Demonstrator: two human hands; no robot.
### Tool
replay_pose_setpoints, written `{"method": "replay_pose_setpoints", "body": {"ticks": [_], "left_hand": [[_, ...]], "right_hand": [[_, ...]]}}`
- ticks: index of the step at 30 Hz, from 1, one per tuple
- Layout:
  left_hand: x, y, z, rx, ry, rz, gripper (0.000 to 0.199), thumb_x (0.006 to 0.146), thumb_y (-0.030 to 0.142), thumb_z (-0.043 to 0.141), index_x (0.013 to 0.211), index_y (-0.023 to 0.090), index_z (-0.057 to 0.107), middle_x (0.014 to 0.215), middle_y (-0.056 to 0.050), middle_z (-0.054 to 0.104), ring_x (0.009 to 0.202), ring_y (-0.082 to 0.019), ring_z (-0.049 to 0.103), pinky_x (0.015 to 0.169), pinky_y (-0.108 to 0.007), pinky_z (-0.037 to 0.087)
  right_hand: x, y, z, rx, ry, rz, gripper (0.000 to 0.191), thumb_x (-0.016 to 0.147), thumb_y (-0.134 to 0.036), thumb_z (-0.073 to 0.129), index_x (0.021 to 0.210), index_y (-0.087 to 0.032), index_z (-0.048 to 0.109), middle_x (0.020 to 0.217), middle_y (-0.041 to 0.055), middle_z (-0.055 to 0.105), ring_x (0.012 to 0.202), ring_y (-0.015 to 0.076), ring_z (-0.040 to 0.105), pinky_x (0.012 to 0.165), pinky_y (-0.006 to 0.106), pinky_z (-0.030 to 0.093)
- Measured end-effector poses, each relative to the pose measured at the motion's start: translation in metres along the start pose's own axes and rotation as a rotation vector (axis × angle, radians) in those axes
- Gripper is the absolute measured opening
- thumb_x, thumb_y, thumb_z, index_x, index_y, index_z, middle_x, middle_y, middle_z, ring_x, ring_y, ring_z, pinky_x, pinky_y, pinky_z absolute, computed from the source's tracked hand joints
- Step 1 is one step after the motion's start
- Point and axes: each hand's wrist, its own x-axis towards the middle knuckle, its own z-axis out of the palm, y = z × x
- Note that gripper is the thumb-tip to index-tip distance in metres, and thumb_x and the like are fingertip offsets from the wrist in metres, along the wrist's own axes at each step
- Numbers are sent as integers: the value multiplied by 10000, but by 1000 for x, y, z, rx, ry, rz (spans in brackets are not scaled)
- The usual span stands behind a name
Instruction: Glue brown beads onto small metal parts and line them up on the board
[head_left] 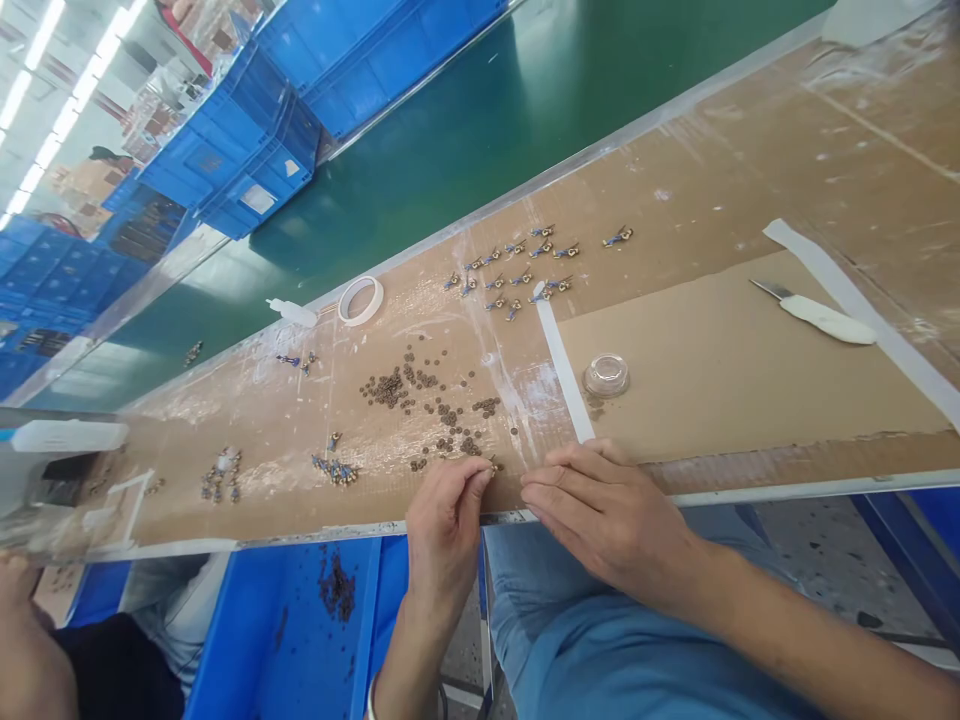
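My left hand (444,522) is at the table's front edge, thumb and forefinger pinched around something tiny that I cannot make out. Just beyond it lie loose small brown discs (386,388), some heaped and some scattered. To the right, my right hand (611,515) rests at the edge with its fingers stretched toward the left hand and its thumb hidden; nothing shows in it. Small blue-and-gold figurines (517,278) lie in loose rows farther back. Another cluster of figurines (337,470) lies left of the discs. A clear round cup (606,376) stands beyond my right hand.
A white-handled knife (825,318) lies on a cardboard sheet (712,370) at the right. A tape roll (361,301) and a white squeeze bottle (292,312) are near the green belt (450,150). Blue crates (247,150) stand behind; a blue bin (300,630) sits below. A co-worker's hand (26,640) is far left.
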Motion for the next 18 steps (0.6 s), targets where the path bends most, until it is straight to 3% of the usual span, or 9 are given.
{"method": "replay_pose_setpoints", "body": {"ticks": [7, 18], "left_hand": [[9, -2, -3, 52, -80, 102, 119, 918, 124, 593, 946, 190, 688, 858, -8, 721, 799, -125, 660, 743, -224, 510], [12, 2, -7, 122, -101, 154, 117, 920, 117, 589, 940, 186, 681, 861, -19, 724, 798, -132, 675, 722, -226, 528]], "right_hand": [[0, 2, 0, -23, -20, -6, 148, 966, -102, 497, 971, -155, 634, 918, 38, 694, 916, 183, 565, 791, 353, 356], [1, 1, -3, -39, -43, 8, 141, 938, -87, 505, 898, -153, 623, 846, 33, 660, 863, 177, 542, 772, 345, 346]]}}
